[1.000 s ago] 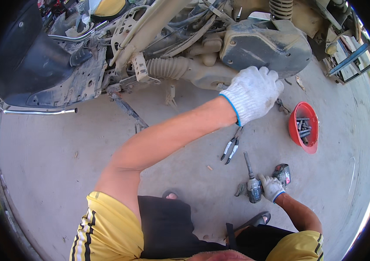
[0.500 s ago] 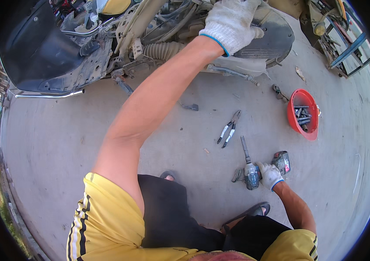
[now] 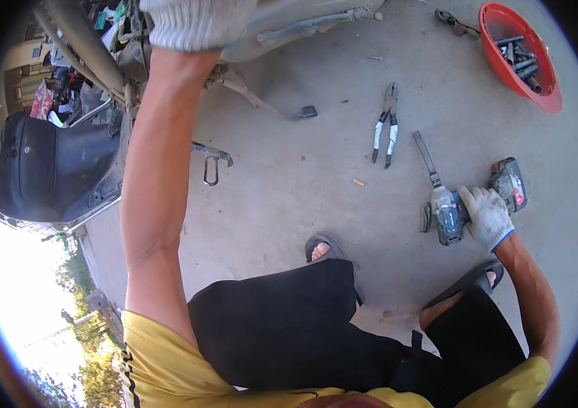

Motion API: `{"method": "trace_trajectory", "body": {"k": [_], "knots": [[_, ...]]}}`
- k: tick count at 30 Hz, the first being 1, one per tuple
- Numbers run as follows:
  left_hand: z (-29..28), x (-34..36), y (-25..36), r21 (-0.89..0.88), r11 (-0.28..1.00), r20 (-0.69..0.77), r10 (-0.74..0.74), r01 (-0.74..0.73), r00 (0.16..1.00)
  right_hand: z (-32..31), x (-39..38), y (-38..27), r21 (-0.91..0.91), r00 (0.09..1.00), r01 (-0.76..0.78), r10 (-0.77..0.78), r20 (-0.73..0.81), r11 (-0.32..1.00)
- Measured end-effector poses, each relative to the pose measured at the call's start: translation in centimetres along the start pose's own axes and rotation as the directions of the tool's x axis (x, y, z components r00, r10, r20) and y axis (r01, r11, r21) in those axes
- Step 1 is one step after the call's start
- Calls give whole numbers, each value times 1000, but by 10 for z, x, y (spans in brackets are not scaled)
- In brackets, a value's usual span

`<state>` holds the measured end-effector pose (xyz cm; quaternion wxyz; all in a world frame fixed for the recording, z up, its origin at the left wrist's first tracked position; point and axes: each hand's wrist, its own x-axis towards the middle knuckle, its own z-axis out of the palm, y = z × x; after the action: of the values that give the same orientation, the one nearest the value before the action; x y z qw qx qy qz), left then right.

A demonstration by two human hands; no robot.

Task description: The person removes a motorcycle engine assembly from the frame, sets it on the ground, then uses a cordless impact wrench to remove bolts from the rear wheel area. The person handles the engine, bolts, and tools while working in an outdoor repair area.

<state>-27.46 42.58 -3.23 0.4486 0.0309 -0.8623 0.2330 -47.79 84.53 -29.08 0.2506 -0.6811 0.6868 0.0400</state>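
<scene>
My left hand (image 3: 197,24), in a white knit glove, reaches up at the top edge against the grey underside of a scooter (image 3: 289,27); its fingers are cut off by the frame. My right hand (image 3: 486,216), also gloved, is wrapped around the handle of a cordless impact driver (image 3: 447,216) lying on the concrete floor. The driver has a long bit (image 3: 427,158) pointing away and a red-and-black battery (image 3: 510,182) at its base.
Pliers with blue-white handles (image 3: 385,126) lie on the floor beyond the driver. A red bowl (image 3: 506,68) with sockets and bolts sits at the upper right. The scooter's black seat (image 3: 51,173), kickstand (image 3: 210,160) and pedal (image 3: 306,112) are at left. My sandalled feet (image 3: 326,248) are below.
The view has swung down and left. My left arm has lifted higher onto the scooter, out of frame at the top. My right hand stays on the driver.
</scene>
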Motion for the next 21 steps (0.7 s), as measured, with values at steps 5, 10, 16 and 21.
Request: {"method": "trace_trajectory", "body": {"k": [5,10,16,21], "knots": [[-11,-151,122,-580,813,408,337,-44,848,20,-1,-1,-22,988,17,-20,-156,1000],[32,-269,185,-395,718,863,76,573,499,44,-11,6,-20,975,-18,13,-222,1000],[56,-305,205,-395,715,794,-50,577,606,84,-27,-1,-108,971,-156,133,-198,982],[55,-306,197,-397,739,795,-19,544,606,122,-28,-12,-86,936,-270,240,-258,959]]}}
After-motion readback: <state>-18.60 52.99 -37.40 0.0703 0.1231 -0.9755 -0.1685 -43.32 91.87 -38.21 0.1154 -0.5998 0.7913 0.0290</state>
